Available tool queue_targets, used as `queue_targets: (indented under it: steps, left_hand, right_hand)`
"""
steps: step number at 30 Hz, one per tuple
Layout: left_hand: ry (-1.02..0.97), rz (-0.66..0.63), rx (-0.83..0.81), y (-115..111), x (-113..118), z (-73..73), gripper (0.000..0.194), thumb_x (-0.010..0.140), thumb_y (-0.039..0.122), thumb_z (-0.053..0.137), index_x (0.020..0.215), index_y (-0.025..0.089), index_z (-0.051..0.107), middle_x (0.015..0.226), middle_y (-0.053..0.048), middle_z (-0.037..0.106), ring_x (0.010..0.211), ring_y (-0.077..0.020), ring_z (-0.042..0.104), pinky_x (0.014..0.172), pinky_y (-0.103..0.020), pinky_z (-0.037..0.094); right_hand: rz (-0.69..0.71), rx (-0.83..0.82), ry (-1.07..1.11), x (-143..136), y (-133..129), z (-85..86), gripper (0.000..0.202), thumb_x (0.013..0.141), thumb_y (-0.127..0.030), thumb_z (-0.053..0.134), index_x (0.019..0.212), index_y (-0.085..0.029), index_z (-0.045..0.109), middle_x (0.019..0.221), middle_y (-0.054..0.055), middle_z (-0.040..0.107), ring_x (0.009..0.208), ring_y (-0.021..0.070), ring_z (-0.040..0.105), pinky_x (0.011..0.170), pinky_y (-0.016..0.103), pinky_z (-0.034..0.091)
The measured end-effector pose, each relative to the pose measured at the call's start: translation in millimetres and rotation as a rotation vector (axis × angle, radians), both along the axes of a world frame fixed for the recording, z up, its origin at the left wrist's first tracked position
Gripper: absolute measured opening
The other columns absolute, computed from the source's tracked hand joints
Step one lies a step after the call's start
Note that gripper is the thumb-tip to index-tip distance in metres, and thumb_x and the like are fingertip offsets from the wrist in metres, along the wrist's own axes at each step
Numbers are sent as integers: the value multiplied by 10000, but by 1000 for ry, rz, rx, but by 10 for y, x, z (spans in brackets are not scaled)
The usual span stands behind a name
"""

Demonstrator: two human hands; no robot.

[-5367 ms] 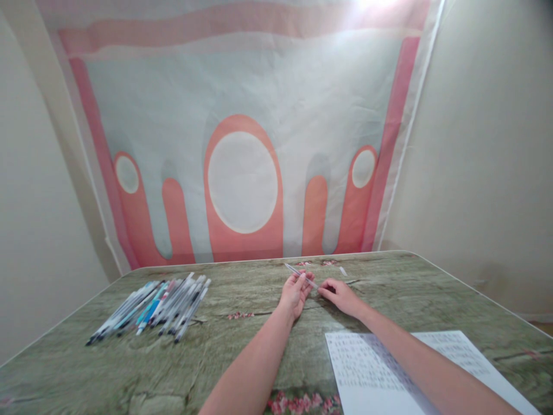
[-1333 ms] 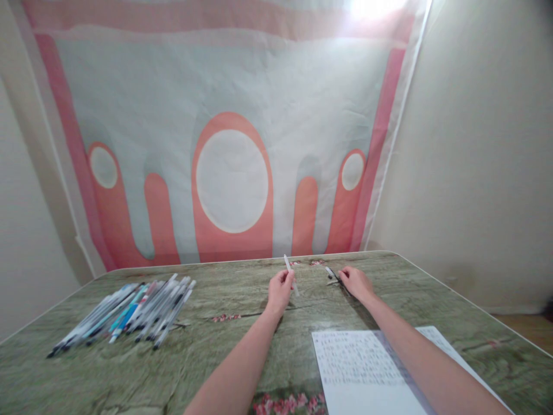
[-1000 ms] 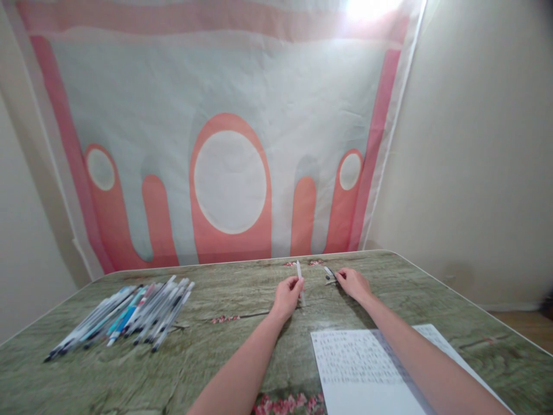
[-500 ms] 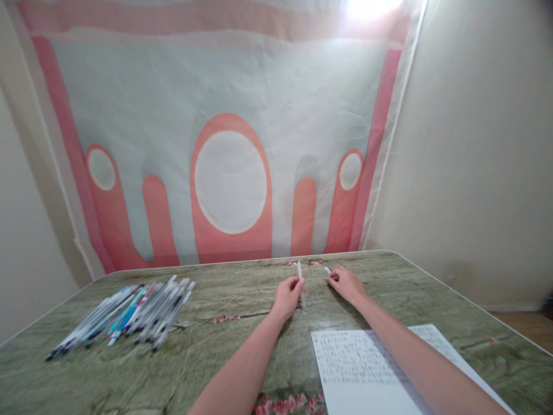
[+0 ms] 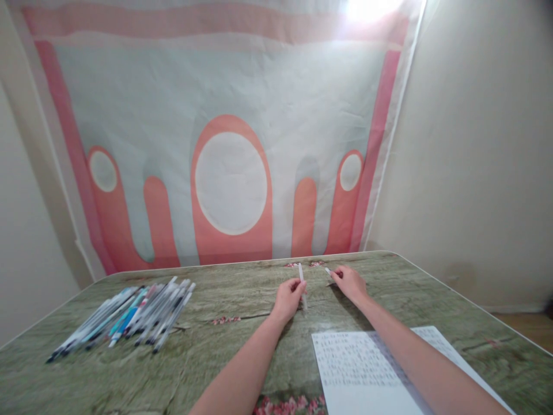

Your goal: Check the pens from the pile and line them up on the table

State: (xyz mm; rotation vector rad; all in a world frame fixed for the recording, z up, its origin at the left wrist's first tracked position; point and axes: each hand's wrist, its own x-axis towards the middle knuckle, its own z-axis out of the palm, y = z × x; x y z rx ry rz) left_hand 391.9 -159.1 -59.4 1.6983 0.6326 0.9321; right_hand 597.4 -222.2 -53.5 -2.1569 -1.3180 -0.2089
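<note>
Near the far middle of the table, my left hand is closed around a slim, whitish pen, which stands nearly upright in the picture. To its right, my right hand pinches a short white piece that looks like a pen cap; its rear end is hidden by the fingers. A gap separates the two hands. Under my right forearm lies a white sheet of paper covered in rows of small writing.
A loose pile of several pens, mostly clear or white with some blue ones, lies on the left of the table. The wood-patterned tabletop has printed pink flowers. Behind it hangs a pink and grey cloth.
My right hand has shifted slightly to the right with the short white piece. The left hand and its pen are almost still, and the view has tilted a little.
</note>
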Motion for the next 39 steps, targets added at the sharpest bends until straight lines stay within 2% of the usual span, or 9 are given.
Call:
queue_targets:
  steps: [3, 6, 10, 14, 17, 24, 30, 35, 39]
  left_hand:
    - [-40, -3, -97, -24, 30, 14, 408, 687, 463, 529, 936, 139, 531, 631, -18, 591, 441, -79, 477, 423, -182, 345]
    - [-79, 4, -138, -60, 51, 36, 376, 686, 469, 527, 865, 139, 514, 669, -32, 596, 475, -88, 510, 426, -185, 362]
    - [-102, 28, -65, -91, 48, 50, 329, 691, 449, 530, 768, 130, 543, 672, -40, 589, 550, -98, 523, 496, -200, 397]
    - [-76, 22, -14, -99, 35, 48, 325, 689, 430, 542, 802, 127, 576, 697, -39, 595, 544, -83, 500, 502, -192, 379]
    - [-56, -15, -28, -110, 41, 49, 332, 686, 439, 540, 791, 127, 585, 650, -21, 582, 511, -76, 482, 488, -192, 368]
    - [-104, -33, -195, -111, 59, 32, 359, 655, 476, 559, 743, 127, 543, 560, -8, 563, 478, -93, 509, 497, -218, 406]
    - [-63, -14, -128, -108, 55, 15, 383, 668, 480, 542, 772, 112, 577, 600, -26, 579, 522, -95, 512, 521, -212, 405]
    - [6, 38, -100, -110, 61, 17, 372, 682, 461, 532, 808, 113, 572, 616, -9, 557, 528, -80, 490, 507, -192, 376]
    - [23, 19, -100, -89, 60, -16, 373, 701, 469, 502, 801, 115, 562, 597, 0, 536, 527, -78, 483, 509, -192, 367]
  right_hand:
    - [267, 36, 156, -156, -17, 113, 369, 759, -470, 420, 641, -160, 581, 632, 19, 586, 598, 127, 497, 550, 220, 331]
    - [619, -66, 428, -385, -20, 190, 379, 761, -480, 422, 703, -147, 592, 602, 1, 582, 531, 103, 480, 507, 210, 349]
    - [751, -43, 613, -605, 4, 178, 330, 701, -447, 535, 787, -131, 583, 685, 11, 601, 575, 94, 503, 525, 203, 378]
    - [746, -12, 666, -596, 10, 156, 320, 669, -385, 584, 867, -136, 550, 682, 1, 590, 571, 87, 506, 527, 200, 390]
    - [748, -37, 633, -527, -8, 172, 254, 680, -359, 574, 791, -131, 567, 670, 3, 585, 566, 79, 496, 518, 192, 385]
    - [690, -131, 802, -545, -29, 140, 317, 685, -384, 557, 913, -167, 519, 666, -7, 586, 512, 78, 498, 396, 162, 346]
    - [690, -111, 785, -539, -16, 200, 243, 678, -327, 547, 860, -167, 520, 591, -33, 551, 465, 66, 464, 400, 156, 328]
    - [429, 52, 539, -158, 14, 244, 177, 700, -275, 483, 787, -149, 571, 564, -17, 552, 472, 80, 451, 439, 181, 296]
    - [126, -65, 216, 222, -39, 113, 163, 672, -251, 516, 759, -160, 619, 629, 31, 621, 563, 123, 519, 476, 201, 275]
